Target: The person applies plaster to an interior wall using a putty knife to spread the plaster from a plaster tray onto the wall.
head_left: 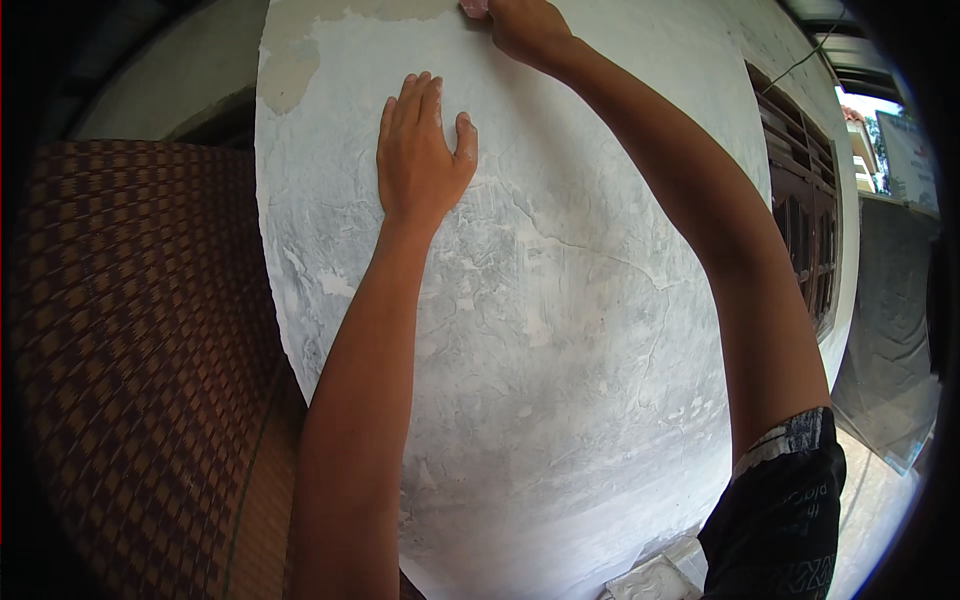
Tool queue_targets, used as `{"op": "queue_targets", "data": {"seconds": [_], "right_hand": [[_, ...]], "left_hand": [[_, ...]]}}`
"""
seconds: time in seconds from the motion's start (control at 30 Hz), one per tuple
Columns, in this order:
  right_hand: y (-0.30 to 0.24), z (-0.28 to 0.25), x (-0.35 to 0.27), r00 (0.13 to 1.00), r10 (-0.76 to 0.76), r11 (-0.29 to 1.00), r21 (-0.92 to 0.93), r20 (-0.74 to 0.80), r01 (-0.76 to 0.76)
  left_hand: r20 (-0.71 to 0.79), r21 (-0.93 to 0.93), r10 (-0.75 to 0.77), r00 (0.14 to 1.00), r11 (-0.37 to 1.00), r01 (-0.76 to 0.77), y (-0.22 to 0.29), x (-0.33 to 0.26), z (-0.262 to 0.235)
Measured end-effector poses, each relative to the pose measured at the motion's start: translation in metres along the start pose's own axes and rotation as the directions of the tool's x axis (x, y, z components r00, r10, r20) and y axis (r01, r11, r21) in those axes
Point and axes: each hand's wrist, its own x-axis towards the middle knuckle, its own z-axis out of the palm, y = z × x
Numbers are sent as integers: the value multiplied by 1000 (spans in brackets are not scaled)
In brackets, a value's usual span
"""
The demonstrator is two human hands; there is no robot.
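A whitish plastered wall [560, 350] with cracks, ridges and peeling patches fills the middle of the view. Against it lies my left hand [425, 155], palm down with the fingers stretched upward and the thumb apart; white dust shows on the fingertips. Higher and to the right, my right hand [532, 30] is closed around a small pinkish-red piece [475, 8] at the wall's upper part. The top edge of the picture cuts that piece off, so its kind cannot be made out.
A brown woven mat [130, 350] stands along the left side. Dark wooden window shutters [805, 220] are set in the wall at right. Beyond them stands a grey sheet-covered panel [885, 310]. At the wall's foot lies a crumpled pale bag or sheet [655, 580].
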Motion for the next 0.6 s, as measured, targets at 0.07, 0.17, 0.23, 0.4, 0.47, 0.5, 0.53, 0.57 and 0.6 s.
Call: {"op": "queue_targets", "data": {"seconds": [0.07,0.17,0.23,0.4,0.47,0.5,0.53,0.57,0.6], "right_hand": [[-26,5,-26,974,-213,974,65,-71,218],[-41,-11,-18,988,-157,987,-29,-10,157],[-37,-17,-1,989,-89,996,-17,-116,88],[18,-5,23,988,-22,996,-91,-153,8],[3,2,11,1000,-25,996,-81,-5,25],[-16,5,0,996,-80,991,-101,39,84],[-31,6,-11,988,-134,981,-127,84,144],[-40,9,-21,986,-158,982,-102,47,162],[-49,6,-25,988,-153,988,-34,7,153]], "left_hand": [[-1,2,-5,1000,1000,5,-3,-1,-4],[3,4,6,1000,1000,-6,-3,0,-5],[-13,32,11,1000,999,-11,-5,-2,-5],[-25,-17,13,1000,1000,-14,4,2,4],[-20,-7,8,1000,1000,-9,0,0,1],[-16,-2,4,1000,1000,-4,-4,-2,-3],[-17,-4,1,1000,1000,-1,-4,-1,-5],[-18,-6,0,1000,1000,0,-4,-1,-5],[-14,12,2,1000,1000,-2,-5,-1,-6]]}}
